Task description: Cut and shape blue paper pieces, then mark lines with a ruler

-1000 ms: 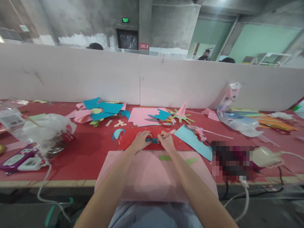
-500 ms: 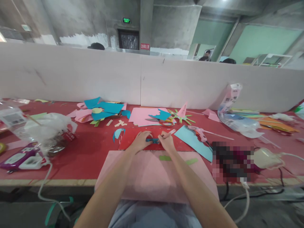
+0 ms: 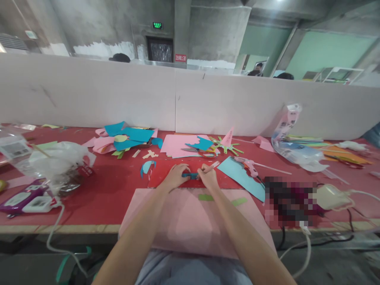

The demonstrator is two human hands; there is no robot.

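Both my hands meet over a red sheet (image 3: 166,168) on the red table. My left hand (image 3: 175,176) is curled, its fingers pressing on a small blue paper piece (image 3: 190,175). My right hand (image 3: 208,176) is closed in a pinch on the same blue piece and also grips a pale pink stick (image 3: 214,165) that juts up to the right. A large pink paper sheet (image 3: 192,221) lies under my forearms and hangs over the table's front edge, with two green strips (image 3: 206,197) on it.
Scissors (image 3: 197,151) lie on pink paper behind my hands. A pink glue gun (image 3: 249,165) rests on a light blue sheet (image 3: 240,176) to the right. Paper scraps (image 3: 127,138), a plastic bag (image 3: 56,160), a purple power strip (image 3: 26,198) and cables surround them. A white partition (image 3: 178,99) backs the table.
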